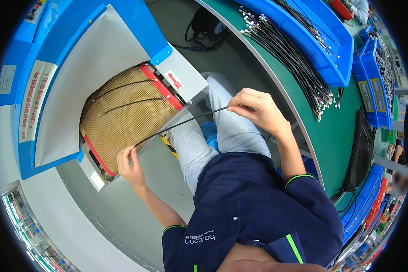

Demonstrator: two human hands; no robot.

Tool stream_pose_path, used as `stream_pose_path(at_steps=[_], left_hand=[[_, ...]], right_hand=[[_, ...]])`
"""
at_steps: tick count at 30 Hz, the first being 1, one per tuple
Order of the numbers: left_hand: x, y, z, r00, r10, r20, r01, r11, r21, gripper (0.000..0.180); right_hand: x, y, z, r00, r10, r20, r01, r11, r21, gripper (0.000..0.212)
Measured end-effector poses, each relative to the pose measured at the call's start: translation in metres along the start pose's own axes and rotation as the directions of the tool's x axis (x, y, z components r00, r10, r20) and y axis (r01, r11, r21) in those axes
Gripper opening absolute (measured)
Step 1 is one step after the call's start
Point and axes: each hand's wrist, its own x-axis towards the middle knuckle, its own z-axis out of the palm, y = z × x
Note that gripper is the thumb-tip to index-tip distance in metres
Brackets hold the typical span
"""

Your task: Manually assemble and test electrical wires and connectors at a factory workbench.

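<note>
A thin black cable [181,123] is stretched between my two hands, over my lap and the front edge of a conveyor. My left hand [130,167] pinches one end beside the conveyor's near corner. The other end sits between the thumb and fingers of my right hand [254,105], held higher and to the right. Both cable ends are hidden by my fingers. On the tan mesh conveyor belt [122,131] lie two similar black cables, an upper one [124,87] and a lower one [133,105], roughly parallel and apart from each other.
The belt runs into a blue and white machine [90,59] at left. At right, a green table [313,136] carries a large bundle of black cables [290,54], a blue tray [322,41] with more cables, and a black pouch [360,149]. Coiled cords [206,29] lie beyond my knees.
</note>
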Motion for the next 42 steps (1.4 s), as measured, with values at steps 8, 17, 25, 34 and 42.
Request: stream_pose_path(at_steps=[8, 17, 25, 34, 42], left_hand=[[0.001, -0.003, -0.002, 1.0, 0.013, 0.016, -0.013, 1.0, 0.012, 0.008], [0.008, -0.031, -0.004, 0.998, -0.018, 0.057, 0.015, 0.998, 0.06, 0.006], [0.048, -0.112, 0.008, 0.975, -0.066, 0.213, 0.057, 0.997, 0.048, 0.011], [0.074, -0.15, 0.011, 0.941, -0.073, 0.331, 0.044, 0.994, 0.095, 0.015], [0.056, -0.127, 0.006, 0.974, -0.118, 0.193, 0.094, 0.987, 0.131, 0.03]], right_hand=[[-0.001, 0.003, 0.003, 1.0, 0.001, 0.025, -0.001, 1.0, -0.009, 0.009], [0.002, 0.017, 0.033, 0.998, -0.029, 0.054, 0.024, 0.996, 0.081, 0.007], [0.017, 0.037, 0.129, 0.989, 0.135, -0.058, -0.129, 0.988, 0.088, 0.008], [0.024, 0.035, 0.141, 0.994, 0.109, 0.028, -0.109, 0.994, 0.008, 0.02], [0.019, 0.017, -0.034, 0.762, 0.008, -0.648, -0.385, 0.811, -0.442, 0.021]])
